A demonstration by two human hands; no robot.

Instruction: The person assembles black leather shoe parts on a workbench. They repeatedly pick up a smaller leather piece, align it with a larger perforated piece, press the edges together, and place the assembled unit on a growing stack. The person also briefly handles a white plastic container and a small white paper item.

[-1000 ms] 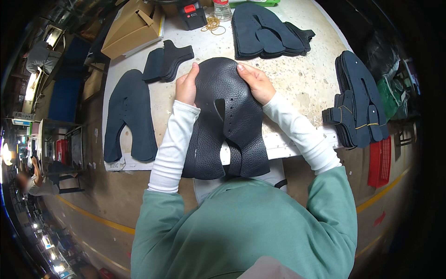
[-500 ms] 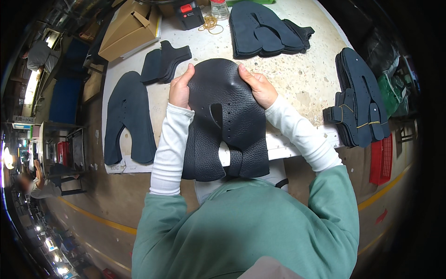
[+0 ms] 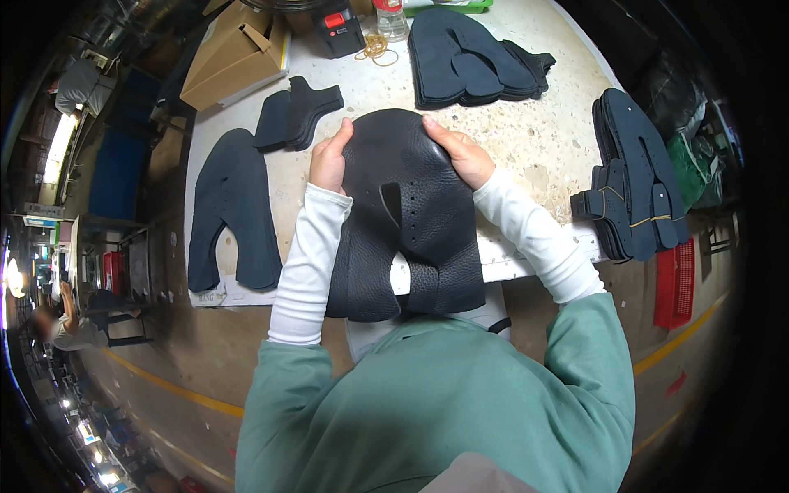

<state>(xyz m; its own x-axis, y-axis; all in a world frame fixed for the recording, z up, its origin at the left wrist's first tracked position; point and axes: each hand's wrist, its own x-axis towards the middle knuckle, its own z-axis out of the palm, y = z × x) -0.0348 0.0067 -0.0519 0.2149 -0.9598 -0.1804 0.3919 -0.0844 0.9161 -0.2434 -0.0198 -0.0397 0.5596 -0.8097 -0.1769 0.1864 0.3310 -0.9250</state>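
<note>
One pebbled black leather piece (image 3: 436, 218), rounded at the top, with an almond-shaped slot, a line of small punched holes beside it and lobes divided by a gap below; it was held up in front of the person's body, over the near edge of the table. Left hand (image 3: 330, 160), in a white sleeve cover: gripped the piece's upper left edge, thumb upward. Right hand (image 3: 462, 154), likewise sleeved: pinched the upper right edge, thumb over the face. Beneath and beyond, one white, speckled tabletop (image 3: 526, 135). On it, left: a stack of dark two-legged panels (image 3: 234, 185), with dark T-shaped pieces (image 3: 311, 111) just beyond. Far side: a stack of dark rounded panels (image 3: 436, 53) with slots. Right edge: a stack of dark slotted panels (image 3: 629, 144), with smaller pieces and tan bands around its lower part. Far left: an open brown cardboard box (image 3: 234, 62), a black block with a red part (image 3: 341, 37), loose tan bands (image 3: 376, 51) and a clear bottle (image 3: 393, 25). Floor, right: a red perforated plastic basket (image 3: 674, 287).
</note>
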